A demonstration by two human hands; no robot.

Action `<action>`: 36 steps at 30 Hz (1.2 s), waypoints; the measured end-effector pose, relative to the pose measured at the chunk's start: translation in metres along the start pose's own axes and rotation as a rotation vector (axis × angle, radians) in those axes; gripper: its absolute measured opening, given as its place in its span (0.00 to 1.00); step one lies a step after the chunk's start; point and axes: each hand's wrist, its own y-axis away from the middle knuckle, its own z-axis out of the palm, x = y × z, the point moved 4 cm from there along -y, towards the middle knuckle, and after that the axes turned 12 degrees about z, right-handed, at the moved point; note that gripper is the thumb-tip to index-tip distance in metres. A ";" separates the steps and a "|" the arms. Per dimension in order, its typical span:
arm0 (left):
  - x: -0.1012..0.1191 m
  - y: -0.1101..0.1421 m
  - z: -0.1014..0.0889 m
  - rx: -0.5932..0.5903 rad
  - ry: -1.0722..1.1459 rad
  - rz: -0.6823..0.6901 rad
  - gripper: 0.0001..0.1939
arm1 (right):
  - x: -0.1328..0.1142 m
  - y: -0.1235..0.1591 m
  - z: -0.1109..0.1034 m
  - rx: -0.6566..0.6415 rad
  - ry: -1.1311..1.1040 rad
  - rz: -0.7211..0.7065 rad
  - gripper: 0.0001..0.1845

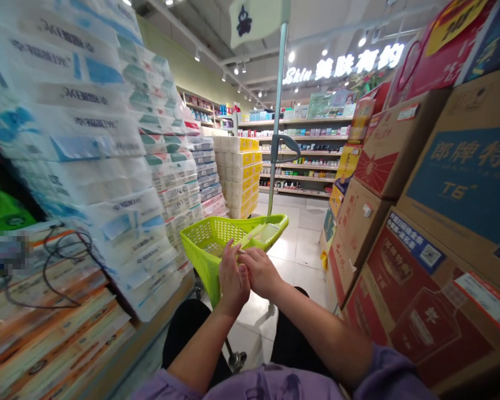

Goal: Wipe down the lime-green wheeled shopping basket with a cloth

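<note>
My left hand and my right hand meet in front of me, touching each other just over the near rim of a lime-green wheeled shopping basket. The left hand stands upright with its fingers stretched and held together. The right hand lies against it, fingertips hidden behind the left fingers, so I cannot tell whether it holds anything. A pale clear package lies in the basket's far end. The basket's grey pull handle pole rises from its far side.
Stacked packs of tissue and toilet paper line the left side of the aisle. Piled cardboard cartons line the right. White floor tiles run ahead to shelves of goods. My dark trouser legs show below.
</note>
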 end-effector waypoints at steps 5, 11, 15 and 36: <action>-0.014 0.002 -0.022 -0.096 -0.063 -0.037 0.28 | 0.023 -0.023 -0.008 -0.051 0.040 -0.037 0.18; -0.012 -0.007 -0.009 -0.496 -0.398 0.004 0.24 | 0.101 -0.069 -0.019 -0.136 0.160 0.522 0.15; -0.008 -0.010 0.003 -0.502 -0.410 0.065 0.23 | 0.112 -0.076 -0.021 -0.211 0.208 0.601 0.15; -0.023 -0.051 0.018 -0.560 -0.218 0.142 0.31 | 0.047 -0.076 0.013 -0.284 0.076 0.419 0.21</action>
